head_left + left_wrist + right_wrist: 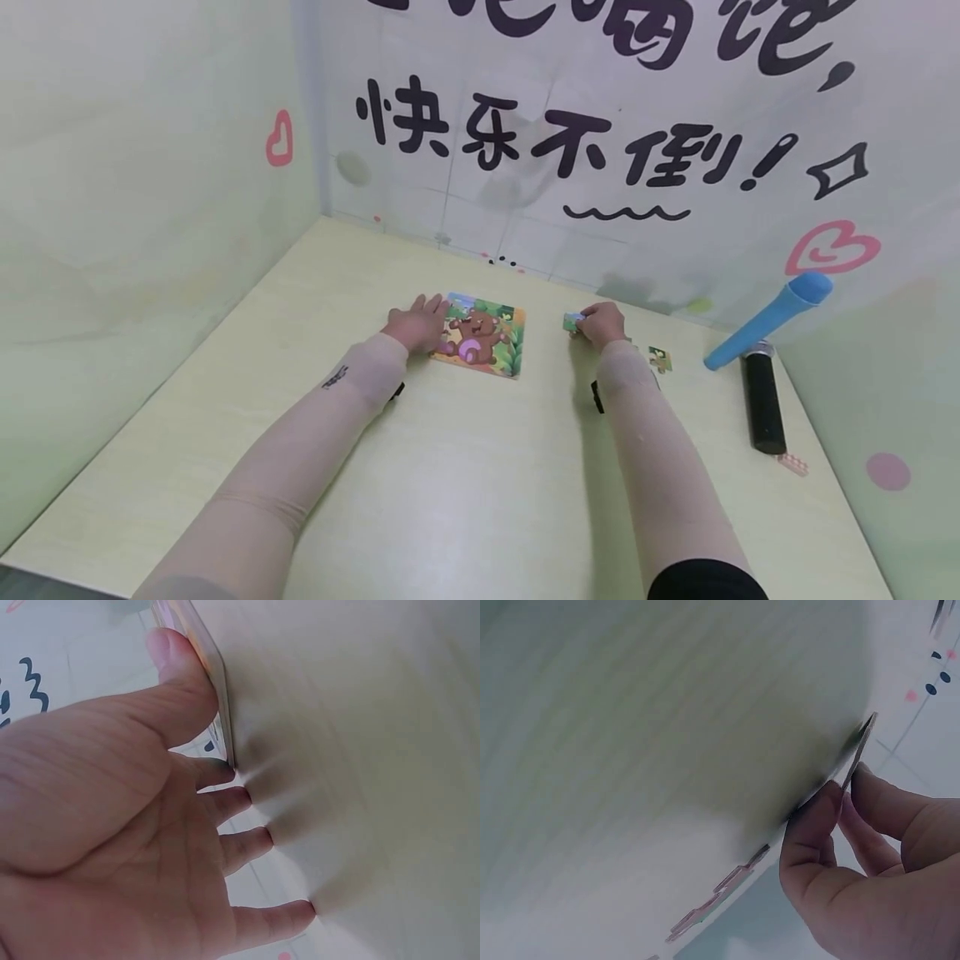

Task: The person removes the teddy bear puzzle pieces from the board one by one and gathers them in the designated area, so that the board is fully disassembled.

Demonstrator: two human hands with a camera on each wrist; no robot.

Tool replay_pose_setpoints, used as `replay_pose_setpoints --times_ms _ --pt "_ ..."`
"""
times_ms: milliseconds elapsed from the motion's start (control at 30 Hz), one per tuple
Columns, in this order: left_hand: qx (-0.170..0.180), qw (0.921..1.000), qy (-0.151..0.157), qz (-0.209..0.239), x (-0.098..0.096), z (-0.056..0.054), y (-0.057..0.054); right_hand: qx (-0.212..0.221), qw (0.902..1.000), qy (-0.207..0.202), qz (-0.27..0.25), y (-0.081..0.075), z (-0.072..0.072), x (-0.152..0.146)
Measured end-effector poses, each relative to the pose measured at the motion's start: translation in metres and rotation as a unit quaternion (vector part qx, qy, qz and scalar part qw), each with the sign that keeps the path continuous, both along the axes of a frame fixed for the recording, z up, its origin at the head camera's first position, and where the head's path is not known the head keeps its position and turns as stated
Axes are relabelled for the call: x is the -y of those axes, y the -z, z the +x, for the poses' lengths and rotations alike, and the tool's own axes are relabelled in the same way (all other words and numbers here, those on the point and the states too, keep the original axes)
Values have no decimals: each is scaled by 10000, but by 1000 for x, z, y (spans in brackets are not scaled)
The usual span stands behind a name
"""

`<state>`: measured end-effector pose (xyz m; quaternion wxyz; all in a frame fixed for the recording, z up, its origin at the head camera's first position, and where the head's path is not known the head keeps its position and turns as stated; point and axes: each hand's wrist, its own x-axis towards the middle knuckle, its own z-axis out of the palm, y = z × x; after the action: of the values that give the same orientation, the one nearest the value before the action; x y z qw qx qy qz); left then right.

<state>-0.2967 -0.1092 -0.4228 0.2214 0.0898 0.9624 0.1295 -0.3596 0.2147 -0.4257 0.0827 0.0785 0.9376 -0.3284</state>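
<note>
A bear jigsaw puzzle [480, 335] lies flat near the back of the table. My left hand [417, 324] rests at its left edge. In the left wrist view the thumb [187, 694] lies on the puzzle's edge, and the other fingers reach straight down to the tabletop. To the right of the puzzle, my right hand [604, 325] pinches a small jigsaw piece [572, 322] between thumb and fingers. The right wrist view shows this piece [859, 750] edge-on, tilted close over the table. Another loose jigsaw piece [660, 359] lies right of that hand.
At the right side a black microphone [763, 404] lies on the table [465, 483], with a blue stick-like object [768, 321] slanting beside its head. A small pink item [793, 464] sits by the microphone's lower end. Printed wall sheets border the table at the back and sides.
</note>
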Motion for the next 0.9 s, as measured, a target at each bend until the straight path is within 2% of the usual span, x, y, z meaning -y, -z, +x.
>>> replay_pose_setpoints --times_ms 133,267,500,733,900 --pt "-22 10000 23 -35 0 1 -2 -137 9986 -203 472 0 -2 -1" --pt "-21 10000 -3 -14 1 1 -2 -146 9974 -292 642 1 -4 -1" --pt "6 10000 -21 66 1 1 -1 -151 9972 -434 596 3 2 -2" --pt "48 9999 -49 92 1 1 -2 -248 9952 -630 710 5 0 -3" --pt "57 9999 -54 113 0 0 0 -264 9952 -630 700 7 0 -5"
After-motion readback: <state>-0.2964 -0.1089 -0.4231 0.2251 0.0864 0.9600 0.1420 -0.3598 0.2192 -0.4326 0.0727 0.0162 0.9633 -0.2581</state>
